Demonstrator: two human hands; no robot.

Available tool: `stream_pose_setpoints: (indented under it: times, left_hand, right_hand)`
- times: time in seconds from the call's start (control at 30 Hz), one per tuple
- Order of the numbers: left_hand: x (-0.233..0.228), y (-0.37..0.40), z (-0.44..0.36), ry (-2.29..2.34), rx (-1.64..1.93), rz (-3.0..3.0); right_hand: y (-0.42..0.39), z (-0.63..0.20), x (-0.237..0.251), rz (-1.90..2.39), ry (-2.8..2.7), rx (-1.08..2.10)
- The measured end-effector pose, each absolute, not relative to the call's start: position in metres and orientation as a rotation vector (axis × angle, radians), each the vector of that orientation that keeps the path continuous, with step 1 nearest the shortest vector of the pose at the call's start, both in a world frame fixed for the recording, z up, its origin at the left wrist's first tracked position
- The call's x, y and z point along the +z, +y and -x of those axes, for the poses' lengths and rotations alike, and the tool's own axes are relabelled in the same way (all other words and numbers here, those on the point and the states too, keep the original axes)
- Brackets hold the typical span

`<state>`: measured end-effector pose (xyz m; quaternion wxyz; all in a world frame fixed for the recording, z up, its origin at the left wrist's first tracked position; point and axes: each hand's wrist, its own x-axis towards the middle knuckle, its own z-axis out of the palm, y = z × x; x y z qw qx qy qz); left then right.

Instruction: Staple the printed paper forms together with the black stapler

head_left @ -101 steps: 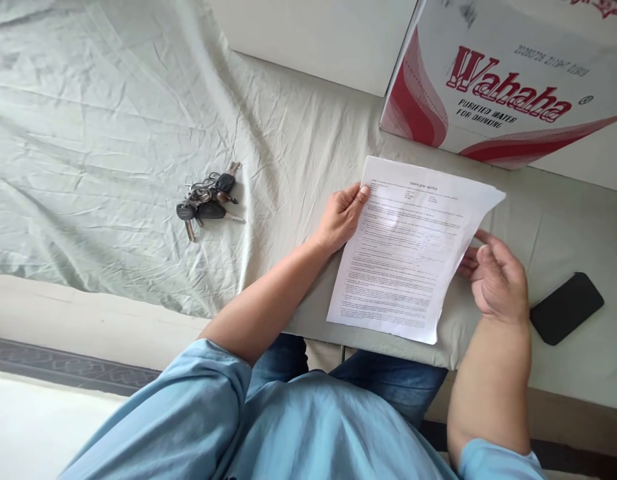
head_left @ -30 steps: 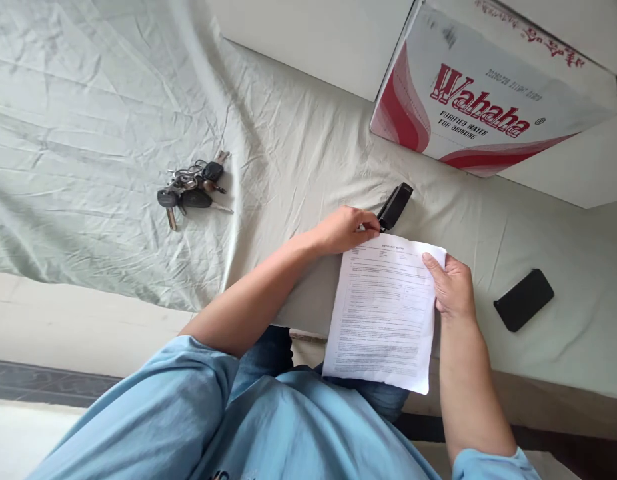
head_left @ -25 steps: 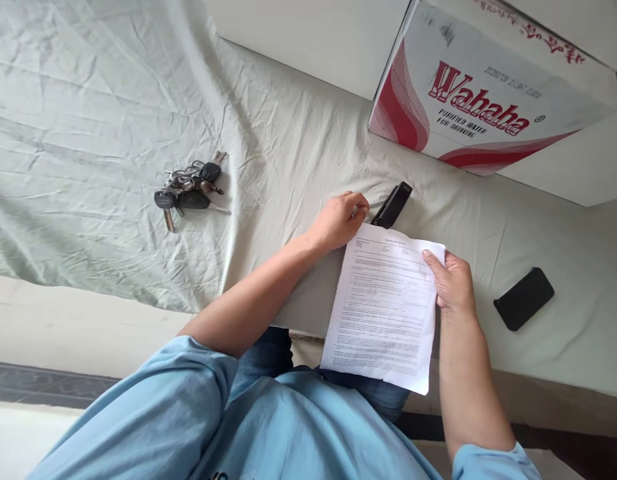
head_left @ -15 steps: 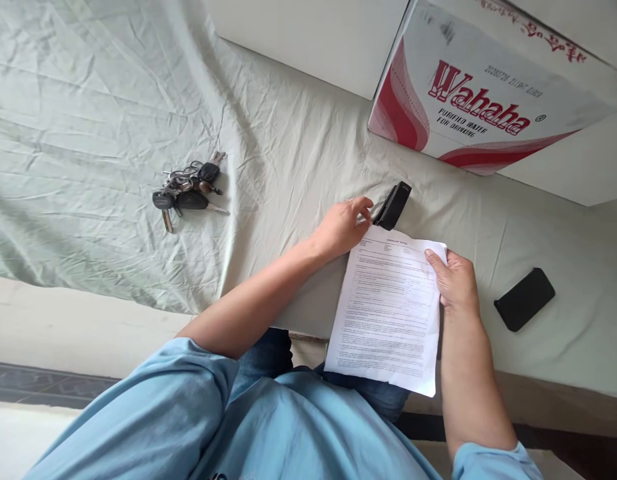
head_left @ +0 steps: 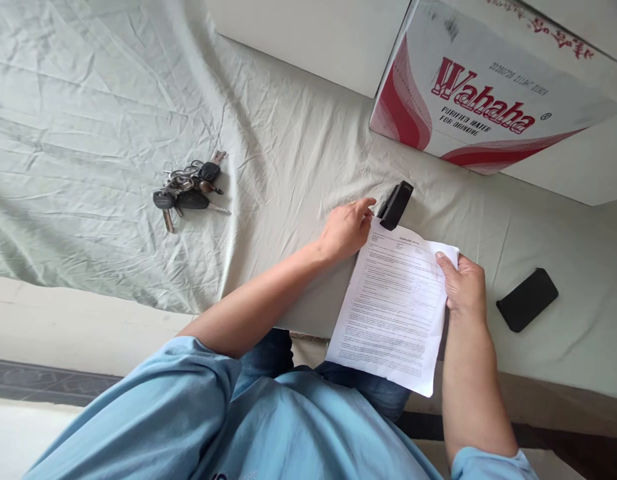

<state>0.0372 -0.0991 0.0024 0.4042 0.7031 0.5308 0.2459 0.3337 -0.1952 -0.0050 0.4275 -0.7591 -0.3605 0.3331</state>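
A printed sheet of paper (head_left: 391,307) slants over the table's front edge and my lap. My right hand (head_left: 466,287) grips its upper right corner, thumb on top and fingers beneath. At the upper left corner my left hand (head_left: 347,229) is closed, fingers curled beside the paper's edge; its grip is partly hidden. A black stapler (head_left: 397,203) stands on the cloth just past that corner, close to my left fingertips. The paper's upper left corner meets the stapler's near end; whether it lies between the jaws I cannot tell.
A bunch of keys (head_left: 191,190) lies on the pale green cloth (head_left: 278,180) to the left. Off to the right is a black phone-like object (head_left: 527,300). A Wahaha water carton (head_left: 488,100) stands at the back right, beside a white box-like block (head_left: 308,40).
The paper has shifted slightly right and tilted, its upper left corner coming up against the stapler. Both hands have moved a little to the right with it.
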Motion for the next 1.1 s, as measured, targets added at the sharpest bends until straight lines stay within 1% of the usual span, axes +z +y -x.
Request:
stream_pose_setpoints:
  times: [0.13,0.5,0.67,0.83,1.0,1.1]
  left_hand:
    - [0.004,-0.099,-0.035,1.228,0.621,-1.746]
    - [0.002,-0.099,-0.033,1.169,0.582,-1.785]
    - [-0.009,-0.102,-0.036,1.153,0.715,-2.022]
    - [-0.012,-0.101,-0.036,1.086,0.666,-2.193]
    - [-0.003,-0.105,-0.039,1.148,0.555,-2.213]
    - [-0.009,-0.103,-0.040,1.150,0.580,-2.161]
  right_hand:
    - [-0.197,-0.335,-0.006,1.906,-0.919,0.823]
    - [-0.198,-0.343,-0.008,1.898,-0.856,0.796]
    - [-0.201,-0.346,-0.010,1.896,-0.894,0.789]
    - [-0.201,-0.347,-0.011,1.920,-0.871,0.789]
    - [-0.202,-0.344,-0.008,1.826,-0.800,0.830]
    - [-0.208,-0.341,-0.006,1.718,-0.835,0.850]
